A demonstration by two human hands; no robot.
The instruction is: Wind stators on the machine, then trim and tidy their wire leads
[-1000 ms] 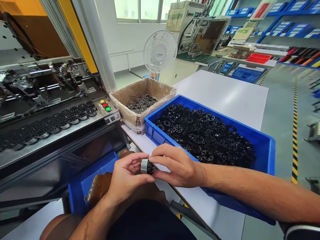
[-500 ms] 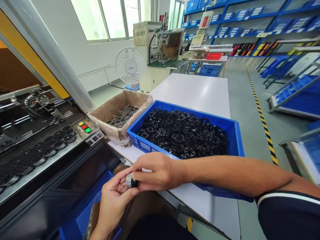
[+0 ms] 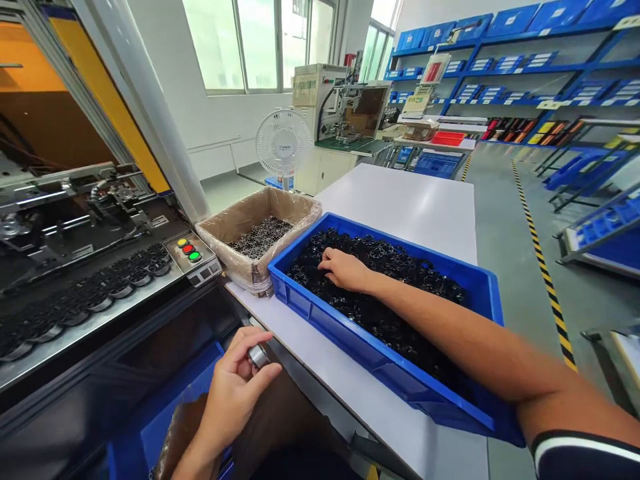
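Low in front of me, my left hand is closed around a short silver metal ring, held between thumb and fingers. My right hand reaches over the near wall of a blue plastic bin. Its fingers are bent together at the heap of black round spoked parts inside. Whatever lies between those fingertips, if anything, is too small to make out.
Left of the bin stands a plastic-lined box of metal rings. A machine with a button panel and a row of black parts is at my left. Behind are a white table top and a fan.
My right hand has left my left hand and moved forward into the blue bin. The ring stays in my left hand, and the view has shifted slightly.
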